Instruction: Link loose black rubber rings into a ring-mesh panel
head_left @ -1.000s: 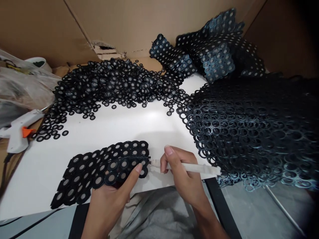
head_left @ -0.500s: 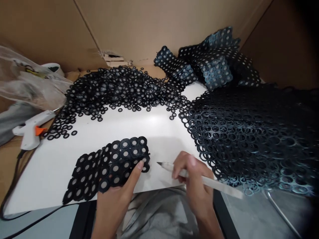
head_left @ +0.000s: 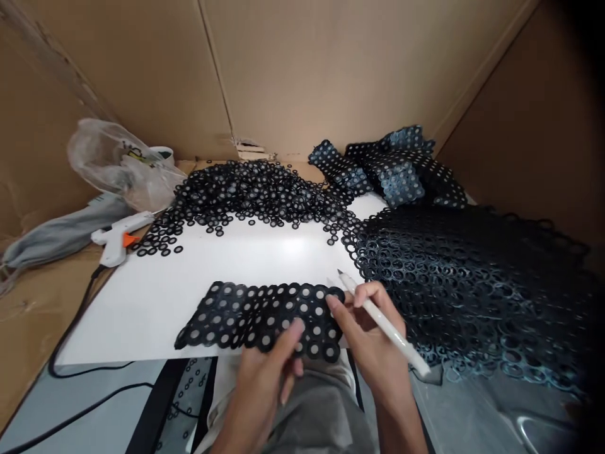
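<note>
A flexible black strip of joined rings with pale discs in their holes (head_left: 222,318) lies across the front of the white board (head_left: 155,302). My left hand (head_left: 265,378) grips its lower edge, thumb on top and fingers underneath. Between the fingers of my right hand (head_left: 378,353) is a slim white pen-like tool with a dark pointed tip (head_left: 391,333); its exact kind is unclear. The tip points up and away, clear of the strip. With the same hand's thumb, I also touch the strip's right edge.
Loose black rings (head_left: 246,189) are heaped at the back. On the right lies a large mass of joined black rings (head_left: 472,284), with finished-looking dotted strips (head_left: 397,170) behind. A white glue gun (head_left: 118,239), its cord, and a plastic bag (head_left: 108,157) sit left. Cardboard walls surround the board.
The strip has shifted right in the view and its right part is lifted nearer my right hand. My right hand has come to the strip's edge, its tool now tilted more upward.
</note>
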{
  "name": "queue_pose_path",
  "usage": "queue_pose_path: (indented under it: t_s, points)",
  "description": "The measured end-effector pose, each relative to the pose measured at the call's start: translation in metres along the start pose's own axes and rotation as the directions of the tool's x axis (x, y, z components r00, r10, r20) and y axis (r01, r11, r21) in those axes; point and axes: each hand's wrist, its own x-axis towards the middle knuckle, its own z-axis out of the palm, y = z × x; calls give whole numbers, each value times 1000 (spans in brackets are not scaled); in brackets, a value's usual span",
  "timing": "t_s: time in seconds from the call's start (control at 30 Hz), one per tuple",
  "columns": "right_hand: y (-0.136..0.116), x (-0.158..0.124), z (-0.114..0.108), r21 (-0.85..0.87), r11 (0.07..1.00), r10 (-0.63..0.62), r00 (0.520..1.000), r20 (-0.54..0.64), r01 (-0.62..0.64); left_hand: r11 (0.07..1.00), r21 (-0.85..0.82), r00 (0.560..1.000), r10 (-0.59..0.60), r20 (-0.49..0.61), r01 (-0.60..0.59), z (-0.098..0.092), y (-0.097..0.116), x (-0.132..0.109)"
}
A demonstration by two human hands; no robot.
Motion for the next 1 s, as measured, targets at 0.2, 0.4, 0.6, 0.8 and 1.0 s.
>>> queue_pose_path:
  t_s: [0.2,0.4,0.6,0.8,1.0]
  points:
    - [-6,-2,-37,-111,991,-82,996,-32,78,922,-302,886,82,-457,-241,-51,13,4]
    - [5,11,-62,-352,934,-11,987,162,68,965,190,904,239,-355,-181,-93,13,17]
    - [-10,23,-74,-669,739,-60,997,52,79,906,401,910,274,-311,-136,-104,12,12]
    - [-30,2,-18,-263,962,-27,983,182,75,879,477,924,170,-341,14,-136,26,5]
    - [-28,-14,77,-49,999,33,746,666,0,906,420,923,125,-364,43,-136,32,3]
